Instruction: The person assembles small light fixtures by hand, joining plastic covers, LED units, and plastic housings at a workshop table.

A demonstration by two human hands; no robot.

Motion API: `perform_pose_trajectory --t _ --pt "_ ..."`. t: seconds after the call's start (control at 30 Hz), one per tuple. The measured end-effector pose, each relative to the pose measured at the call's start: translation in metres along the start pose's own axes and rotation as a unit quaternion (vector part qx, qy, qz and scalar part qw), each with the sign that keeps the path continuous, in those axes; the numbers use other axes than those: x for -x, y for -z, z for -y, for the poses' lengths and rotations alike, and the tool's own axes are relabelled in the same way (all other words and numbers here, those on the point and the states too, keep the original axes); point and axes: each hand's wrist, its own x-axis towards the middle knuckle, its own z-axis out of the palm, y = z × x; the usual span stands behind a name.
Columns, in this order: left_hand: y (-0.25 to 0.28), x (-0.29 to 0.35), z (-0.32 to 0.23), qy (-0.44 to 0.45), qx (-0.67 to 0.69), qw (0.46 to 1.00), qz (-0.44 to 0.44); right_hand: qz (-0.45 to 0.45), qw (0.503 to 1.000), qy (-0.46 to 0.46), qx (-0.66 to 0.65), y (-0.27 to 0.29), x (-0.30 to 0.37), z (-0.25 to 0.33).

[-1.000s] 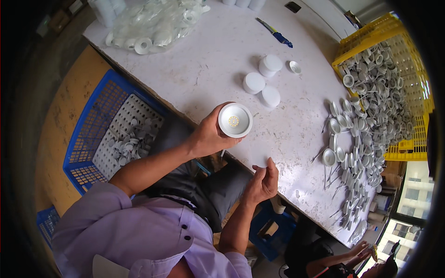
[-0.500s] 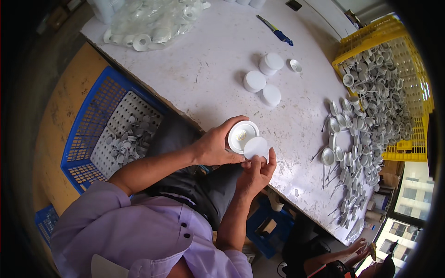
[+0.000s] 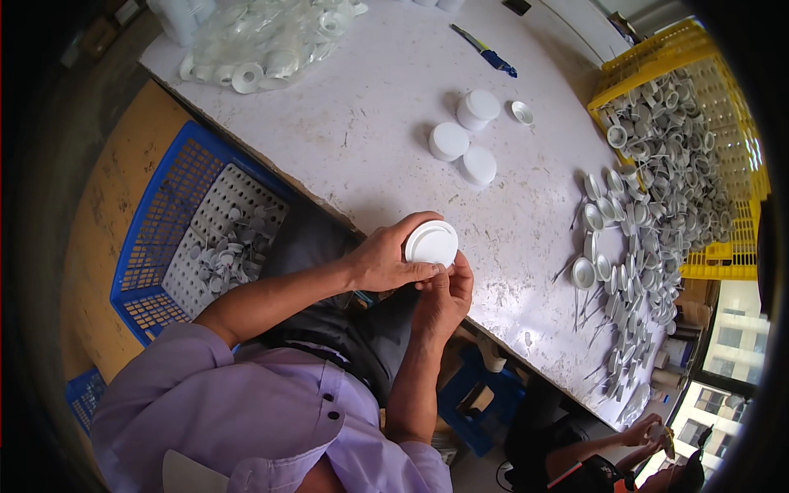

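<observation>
Above the table's near edge, my left hand [image 3: 385, 259] is closed round the side of a white round LED downlight housing [image 3: 413, 230]. A white diffuser disc [image 3: 436, 244] lies over the housing's open face, slightly off-centre, so part of the inner rim shows. With fingers and thumb closed, my right hand [image 3: 445, 300] grips the disc's lower edge, and my left thumb touches the rim beside it. The LED board inside is hidden under the disc.
Stacked white discs [image 3: 449, 141] stand ahead, with a small cup-shaped housing [image 3: 520, 112] and a blue-handled knife [image 3: 486, 54] beyond. Wired lamp cups [image 3: 593, 218] spread rightward to a yellow crate [image 3: 604, 86]. A blue basket [image 3: 156, 209] sits left. Another person's hand [image 3: 643, 431] is lower right.
The diffuser disc has moved up and left from the housing's lower right edge onto its face, covering the LED board. My right hand has moved with it, closer to my left.
</observation>
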Motion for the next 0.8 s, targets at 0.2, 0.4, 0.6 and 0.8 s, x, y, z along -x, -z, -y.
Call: perform_pose_trajectory --t 0.2,0.4,0.6,0.8 --pt "-0.0015 0.0007 0.0044 -0.002 0.005 1.000 -0.002 -0.001 1.000 -0.025 -0.002 -0.0048 0.0014 0.0011" --pt "-0.0011 0.0012 0.0046 -0.004 -0.008 1.000 -0.011 -0.005 0.999 -0.035 -0.003 -0.0073 0.0002 0.0014" --pt "-0.0004 0.0013 0.0047 -0.004 -0.018 1.000 -0.016 -0.007 0.999 -0.042 -0.005 -0.0075 -0.0009 -0.0002" --pt "0.0008 0.0013 0.0010 -0.001 -0.031 0.999 -0.015 0.000 0.999 -0.041 -0.017 -0.0068 -0.0029 -0.0031"
